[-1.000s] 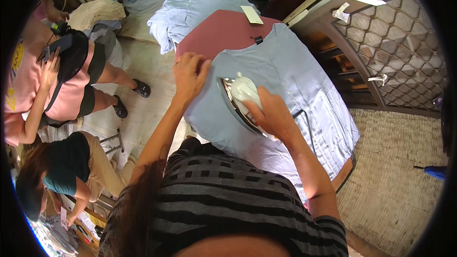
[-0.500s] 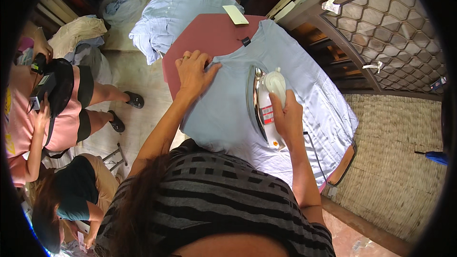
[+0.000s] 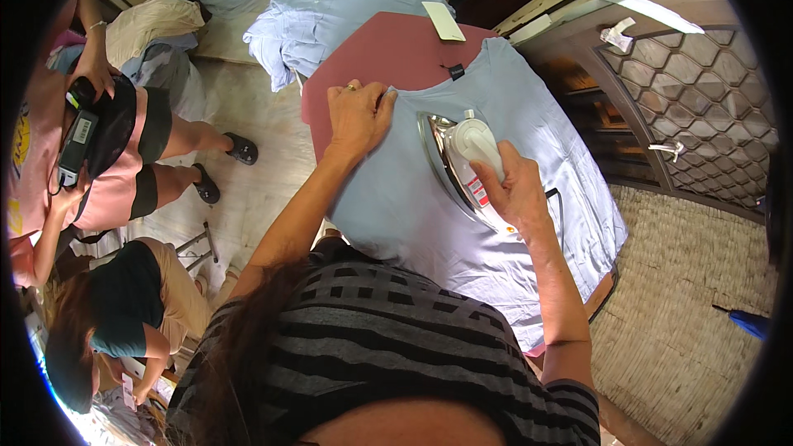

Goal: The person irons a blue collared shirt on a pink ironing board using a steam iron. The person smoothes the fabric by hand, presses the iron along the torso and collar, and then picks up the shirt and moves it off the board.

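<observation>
A light blue garment (image 3: 376, 198) lies spread over a reddish ironing board (image 3: 376, 49), its neckline toward the far end. On the cloth sits an iron (image 3: 472, 142) with a white body and shiny metal base, its nose pointing away and to the left. My right hand (image 3: 516, 190) is wrapped around the iron's handle. At the left of the neckline, my left hand (image 3: 359, 120) pinches the garment's edge between thumb and fingers. A small black label (image 3: 456, 72) shows at the collar, and a pale card tag (image 3: 443, 21) lies beyond it on the board.
A blue shirt pile (image 3: 330, 12) lies past the board. A latticed metal gate (image 3: 694, 99) stands at right above a woven mat (image 3: 686, 281). On the left, a person (image 3: 91, 157) holds a device, and another person (image 3: 132, 297) bends low. The iron's cord (image 3: 560, 215) runs beside my right forearm.
The iron has slid toward the neckline, and its nose has turned left. My left hand has shifted slightly farther up the garment's edge, thumb and fingers closer together. The whole view has shifted.
</observation>
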Available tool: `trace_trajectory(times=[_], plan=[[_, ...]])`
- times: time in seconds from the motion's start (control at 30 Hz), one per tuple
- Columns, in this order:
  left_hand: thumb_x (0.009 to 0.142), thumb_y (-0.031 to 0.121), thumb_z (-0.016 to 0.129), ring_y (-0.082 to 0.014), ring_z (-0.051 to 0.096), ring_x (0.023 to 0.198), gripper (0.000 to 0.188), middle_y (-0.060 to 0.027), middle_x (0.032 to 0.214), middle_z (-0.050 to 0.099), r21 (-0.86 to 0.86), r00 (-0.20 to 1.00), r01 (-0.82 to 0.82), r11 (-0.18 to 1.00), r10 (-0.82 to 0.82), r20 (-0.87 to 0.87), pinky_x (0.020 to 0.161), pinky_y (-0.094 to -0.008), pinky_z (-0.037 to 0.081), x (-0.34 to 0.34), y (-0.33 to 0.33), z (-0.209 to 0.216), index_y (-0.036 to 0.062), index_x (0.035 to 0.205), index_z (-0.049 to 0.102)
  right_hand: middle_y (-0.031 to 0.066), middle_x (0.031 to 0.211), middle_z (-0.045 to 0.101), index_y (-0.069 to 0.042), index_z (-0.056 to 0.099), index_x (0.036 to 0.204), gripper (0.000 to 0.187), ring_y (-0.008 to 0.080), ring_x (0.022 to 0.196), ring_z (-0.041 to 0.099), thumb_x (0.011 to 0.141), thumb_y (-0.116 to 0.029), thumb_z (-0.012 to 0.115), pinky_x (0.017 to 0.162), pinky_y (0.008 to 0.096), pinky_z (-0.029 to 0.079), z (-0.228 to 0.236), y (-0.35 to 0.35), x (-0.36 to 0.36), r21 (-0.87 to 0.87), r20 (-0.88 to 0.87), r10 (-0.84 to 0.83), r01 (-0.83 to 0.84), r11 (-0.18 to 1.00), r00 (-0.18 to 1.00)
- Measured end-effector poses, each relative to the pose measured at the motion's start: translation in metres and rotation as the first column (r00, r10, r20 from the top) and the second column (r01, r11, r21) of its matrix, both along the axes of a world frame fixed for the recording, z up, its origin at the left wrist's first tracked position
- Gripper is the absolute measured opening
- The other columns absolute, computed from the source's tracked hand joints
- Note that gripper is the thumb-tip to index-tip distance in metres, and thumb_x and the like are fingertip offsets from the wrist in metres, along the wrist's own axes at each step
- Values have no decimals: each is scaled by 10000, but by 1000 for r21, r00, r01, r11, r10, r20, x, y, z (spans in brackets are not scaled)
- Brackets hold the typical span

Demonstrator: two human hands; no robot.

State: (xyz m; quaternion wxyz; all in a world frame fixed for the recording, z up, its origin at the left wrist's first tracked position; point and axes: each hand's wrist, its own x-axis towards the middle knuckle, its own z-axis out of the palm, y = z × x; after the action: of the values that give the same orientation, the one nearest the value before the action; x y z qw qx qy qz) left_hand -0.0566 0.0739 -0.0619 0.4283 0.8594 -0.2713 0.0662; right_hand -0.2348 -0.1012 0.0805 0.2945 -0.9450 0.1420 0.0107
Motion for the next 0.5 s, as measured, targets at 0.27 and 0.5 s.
trace_trajectory(times=[0.27,0.5], plan=[[931,258,651,-239,557,692,220,-74,645,607,41,999,17,999,-15,-42,768,-381,345,1,3,8,83,823,731,265,748,636,4,521,903,320,489,719,619,934,-274,676,600,480,483,-8,3,30,35,51,110,-111,993,993],[894,267,689,-282,588,679,193,-95,645,619,96,999,-29,995,33,-41,733,-410,352,-29,28,17,86,827,676,237,746,658,8,547,908,300,412,693,680,956,-263,667,585,412,493,-12,11,54,-80,122,195,-186,979,973]])
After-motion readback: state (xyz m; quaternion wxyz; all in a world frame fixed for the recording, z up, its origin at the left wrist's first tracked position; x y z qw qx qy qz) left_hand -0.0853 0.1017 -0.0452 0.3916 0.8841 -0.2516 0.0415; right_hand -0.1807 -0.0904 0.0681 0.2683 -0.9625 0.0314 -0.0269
